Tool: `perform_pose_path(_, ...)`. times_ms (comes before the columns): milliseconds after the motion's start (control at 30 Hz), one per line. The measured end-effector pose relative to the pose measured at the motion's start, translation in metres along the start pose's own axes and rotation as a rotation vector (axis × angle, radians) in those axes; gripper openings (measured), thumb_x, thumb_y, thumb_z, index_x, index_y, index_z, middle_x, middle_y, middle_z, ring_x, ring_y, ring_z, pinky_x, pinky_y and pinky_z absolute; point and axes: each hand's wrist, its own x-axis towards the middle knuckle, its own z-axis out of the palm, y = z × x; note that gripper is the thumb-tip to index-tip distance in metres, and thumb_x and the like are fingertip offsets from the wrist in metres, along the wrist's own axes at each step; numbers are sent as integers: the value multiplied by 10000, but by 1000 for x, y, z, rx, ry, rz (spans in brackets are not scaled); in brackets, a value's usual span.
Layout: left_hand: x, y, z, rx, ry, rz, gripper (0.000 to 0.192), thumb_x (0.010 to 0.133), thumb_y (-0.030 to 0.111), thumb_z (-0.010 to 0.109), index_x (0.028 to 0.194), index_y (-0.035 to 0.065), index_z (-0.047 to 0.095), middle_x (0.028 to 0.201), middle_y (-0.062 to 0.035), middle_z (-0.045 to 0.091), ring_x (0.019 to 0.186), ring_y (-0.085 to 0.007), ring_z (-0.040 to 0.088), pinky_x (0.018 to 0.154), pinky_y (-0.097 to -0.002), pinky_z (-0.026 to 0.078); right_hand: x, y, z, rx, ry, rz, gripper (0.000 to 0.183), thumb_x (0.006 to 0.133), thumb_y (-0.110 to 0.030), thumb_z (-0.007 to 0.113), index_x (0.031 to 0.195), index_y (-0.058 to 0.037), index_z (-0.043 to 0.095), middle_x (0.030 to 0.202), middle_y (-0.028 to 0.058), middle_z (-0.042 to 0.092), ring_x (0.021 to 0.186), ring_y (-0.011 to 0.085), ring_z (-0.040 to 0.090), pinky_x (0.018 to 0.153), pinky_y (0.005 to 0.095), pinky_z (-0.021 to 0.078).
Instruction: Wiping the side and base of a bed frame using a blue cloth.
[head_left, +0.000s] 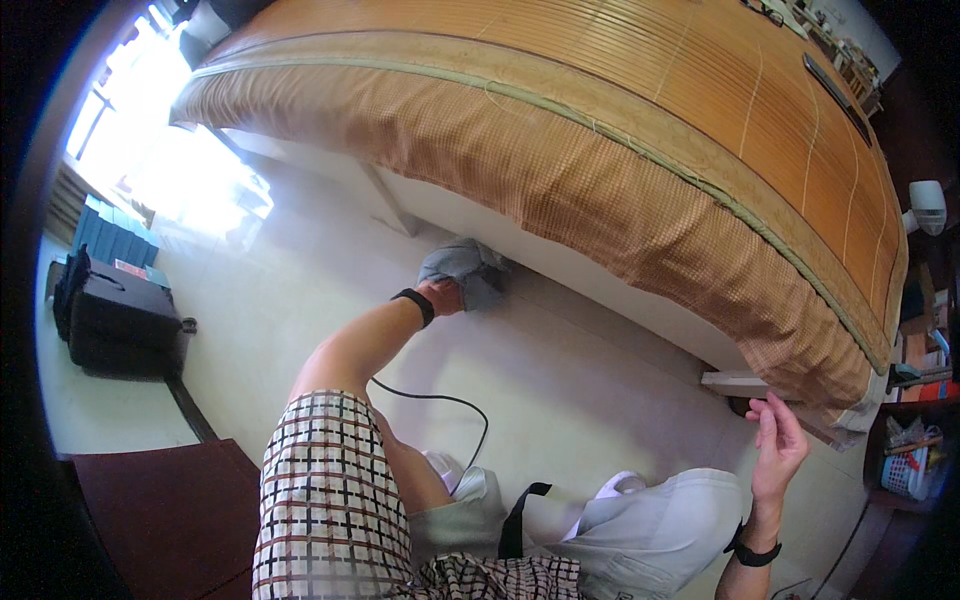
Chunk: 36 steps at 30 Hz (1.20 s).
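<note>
My left hand (444, 297) reaches down to the pale floor with its fingers wrapped in a grey-blue cloth (474, 271), close to the base of the bed. The cloth is bunched, and its right side is blurred. At the right, my right hand (778, 444) is raised beside the foot end of the bed, fingers loosely curled and holding nothing. A brown woven bed skirt (555, 195) hangs down the bed's side below a bamboo sleeping mat (675, 82).
A black case (124, 322) stands at the left near teal boxes (112, 232). A dark red wooden surface (169, 510) is at lower left. A black cable (450, 397) runs along the floor by my legs. At right, a blue basket (904, 472) holds small items.
</note>
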Motion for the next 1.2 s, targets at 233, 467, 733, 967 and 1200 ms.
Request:
perform_pose_path(233,-9,-13,-36,276,-94,-366,540,925,391,393,1353,67,452,1420,-125,440,1315,-285,387,1140,-421,241,1,7,-1,-6,20,-4,251,935,-85,567,1147,37,624,975,115,691,841,127,632,652,214,457)
perform_pose_path(467,-7,-1,-46,565,-150,-535,663,851,391,547,1409,73,380,1449,-176,385,1367,-326,306,1153,-431,199,10,-7,7,-53,39,-75,214,934,-72,561,1094,48,636,967,98,690,807,103,613,626,199,421)
perform_pose_path(733,33,105,-62,165,479,-571,329,797,286,591,1022,51,637,1053,-195,625,1012,-388,568,876,-442,451,23,-96,46,-122,-224,-341,218,874,-27,611,1078,39,649,915,84,692,751,101,589,644,214,451)
perform_pose_path(967,21,115,-102,465,638,-220,309,787,190,550,1067,87,633,1090,-160,629,1067,-372,541,952,-495,370,31,-148,107,-111,-944,-366,492,762,-42,741,1227,4,587,1083,153,679,884,200,669,682,271,522)
perform_pose_path(1200,53,86,-120,303,776,-507,493,876,200,481,1347,58,461,1412,-210,412,1332,-404,328,1107,-507,216,42,-186,180,-195,-1050,-530,460,783,-45,722,1220,1,585,1056,154,681,876,213,669,684,287,523)
